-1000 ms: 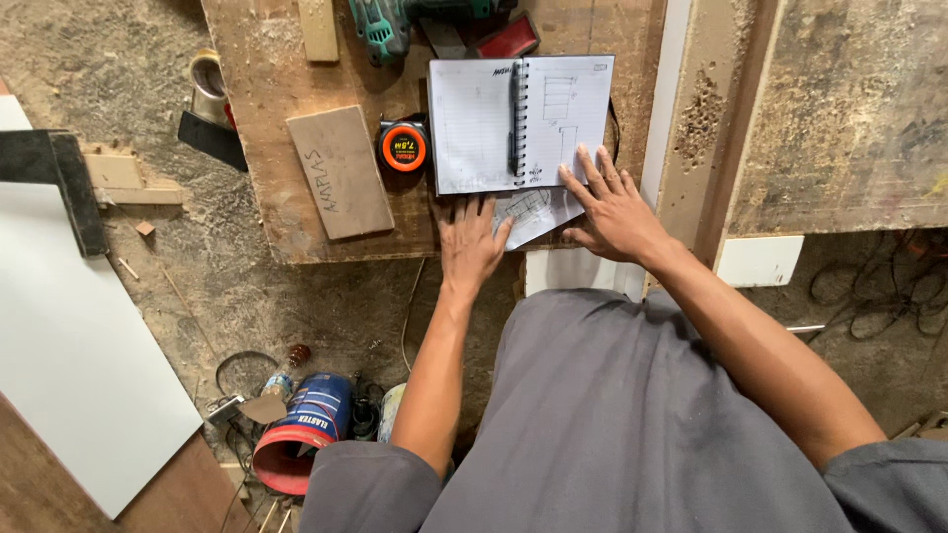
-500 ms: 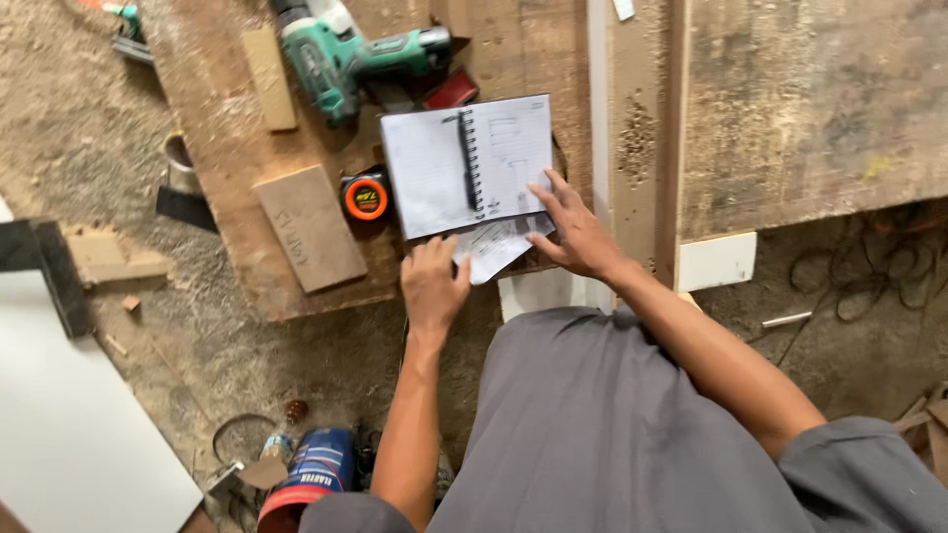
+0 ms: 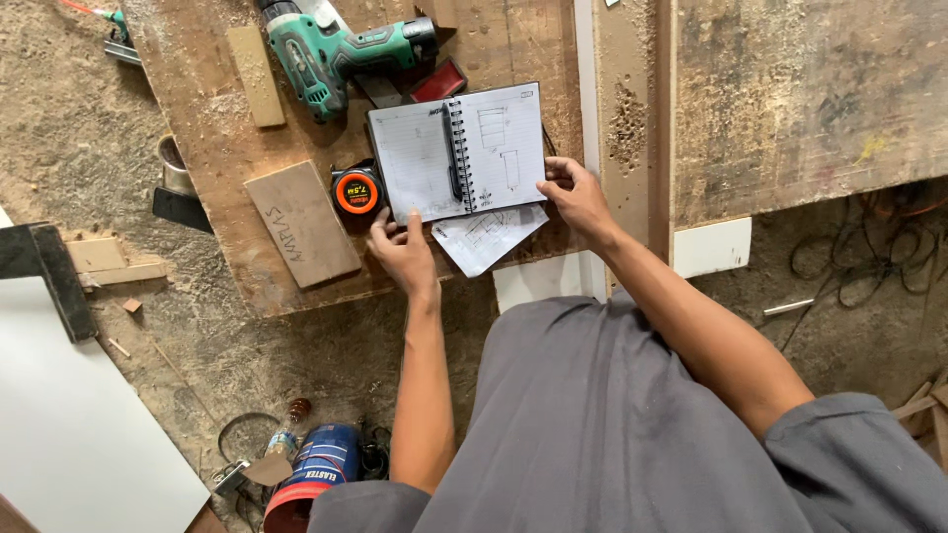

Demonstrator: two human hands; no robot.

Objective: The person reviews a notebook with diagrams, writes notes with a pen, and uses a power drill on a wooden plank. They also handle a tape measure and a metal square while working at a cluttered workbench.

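An open spiral notebook [image 3: 459, 150] with pencil sketches lies on a rough wooden workbench [image 3: 296, 262]. My left hand [image 3: 403, 252] grips its lower left corner. My right hand [image 3: 577, 195] grips its lower right edge. A dark pen lies along the spiral binding. A loose sheet of paper [image 3: 486, 237] with drawings sticks out from under the notebook, between my hands. An orange and black tape measure [image 3: 356, 190] sits just left of the notebook, touching my left fingers.
A green cordless drill [image 3: 341, 51] lies above the notebook, next to a red flat object [image 3: 440, 81]. Two wood offcuts [image 3: 300, 223] rest on the bench. A white panel [image 3: 69, 415] and a blue and red can [image 3: 314, 474] are on the sawdust floor; cables [image 3: 869, 257] lie right.
The view has shifted, so the bench sits lower in frame. Both hands moved from resting flat below the notebook to gripping its lower corners.
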